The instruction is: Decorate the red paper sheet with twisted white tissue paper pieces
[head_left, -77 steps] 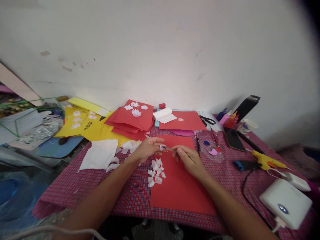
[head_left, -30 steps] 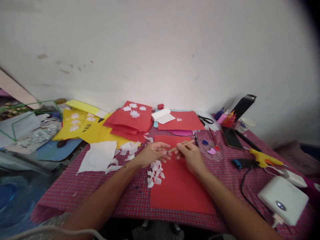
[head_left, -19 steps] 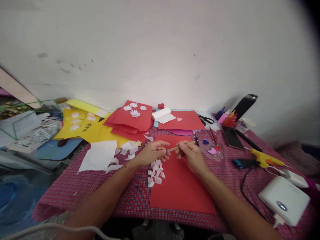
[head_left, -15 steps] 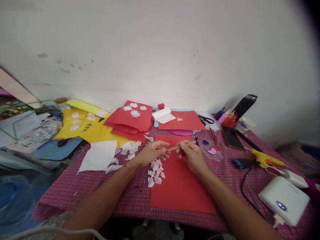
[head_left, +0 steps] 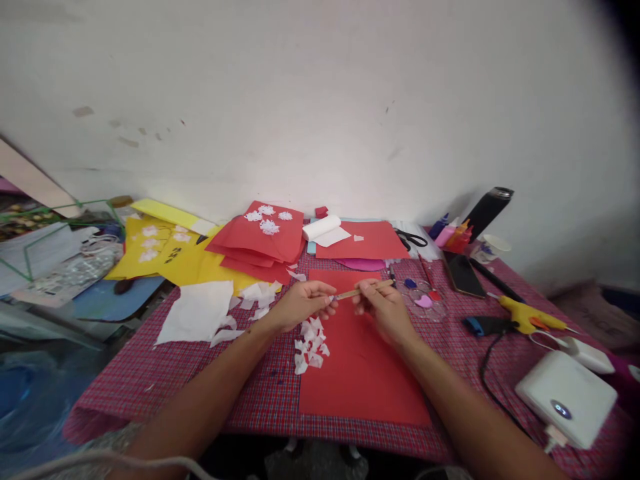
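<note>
My right hand [head_left: 381, 303] pinches the wooden handle of a slim paintbrush [head_left: 350, 293], held almost level above a sheet of red paper [head_left: 365, 380]. The brush's tip end reaches the fingertips of my left hand [head_left: 304, 305]. Those fingers are closed on what looks like a small pale paper scrap, mostly hidden by the fingers. Just below my left hand, a pile of torn white paper pieces [head_left: 311, 347] lies along the red sheet's left edge. A clear palette [head_left: 435, 311] with blue, pink and red paint sits right of my right hand.
White paper [head_left: 195, 310] lies left. Red sheets with white paper flowers [head_left: 270, 227] and a white paper roll [head_left: 321, 228] are behind. To the right are scissors [head_left: 413, 239], a phone [head_left: 464, 274], a black flask [head_left: 491, 212], a yellow glue gun [head_left: 530, 315] and a white charger box [head_left: 567, 398].
Both hands stay almost in place, with the brush still between them. The whole view shifts very slightly.
</note>
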### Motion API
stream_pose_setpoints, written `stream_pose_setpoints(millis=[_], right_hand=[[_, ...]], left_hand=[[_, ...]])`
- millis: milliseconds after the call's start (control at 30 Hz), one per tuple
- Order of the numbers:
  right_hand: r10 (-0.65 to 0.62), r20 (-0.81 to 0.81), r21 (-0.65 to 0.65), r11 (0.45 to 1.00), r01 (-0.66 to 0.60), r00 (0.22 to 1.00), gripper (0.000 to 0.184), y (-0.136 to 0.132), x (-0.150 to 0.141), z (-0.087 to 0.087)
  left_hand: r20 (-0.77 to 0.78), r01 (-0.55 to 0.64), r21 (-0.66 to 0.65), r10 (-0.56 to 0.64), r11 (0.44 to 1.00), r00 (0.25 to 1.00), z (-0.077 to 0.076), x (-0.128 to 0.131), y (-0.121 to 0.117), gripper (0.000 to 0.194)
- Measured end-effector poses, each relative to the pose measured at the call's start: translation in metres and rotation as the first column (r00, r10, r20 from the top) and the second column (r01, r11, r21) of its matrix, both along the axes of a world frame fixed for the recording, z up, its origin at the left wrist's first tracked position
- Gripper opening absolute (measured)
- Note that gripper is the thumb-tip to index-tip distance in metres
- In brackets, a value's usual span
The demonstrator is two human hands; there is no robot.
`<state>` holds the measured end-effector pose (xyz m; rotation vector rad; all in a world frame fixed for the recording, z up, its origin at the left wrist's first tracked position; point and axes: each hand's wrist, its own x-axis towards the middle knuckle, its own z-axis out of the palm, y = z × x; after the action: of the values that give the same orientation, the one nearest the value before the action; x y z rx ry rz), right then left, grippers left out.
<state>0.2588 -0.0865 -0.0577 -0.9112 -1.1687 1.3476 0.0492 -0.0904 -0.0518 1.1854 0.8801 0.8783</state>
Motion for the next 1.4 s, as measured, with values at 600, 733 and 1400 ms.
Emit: stream_pose_setpoints(millis=[600,733,1400], right_hand=[[-0.008,0.008,0.022,1.0,0.007,1.0,0.025,-0.002,0.0,0.001],[-0.009,0.031,0.033,0.999,0.008,0.999,0.025,-0.003,0.0,0.003],[-0.104,-0.085,0.018,0.994,0.106,0.991,0.024,0.002,0.005,0.001]], left_hand=[[-0.019,0.047,0.04,-0.046,0.998,0.999,0.0,0.002,-0.001,0.041],[-0.035,0.022,0.044,-0.02,0.999,0.999,0.001,0.002,-0.001,0.036],[-0.365,0.063,0.221,0.023,0.973,0.931,0.023,-0.02,-0.001,0.011]])
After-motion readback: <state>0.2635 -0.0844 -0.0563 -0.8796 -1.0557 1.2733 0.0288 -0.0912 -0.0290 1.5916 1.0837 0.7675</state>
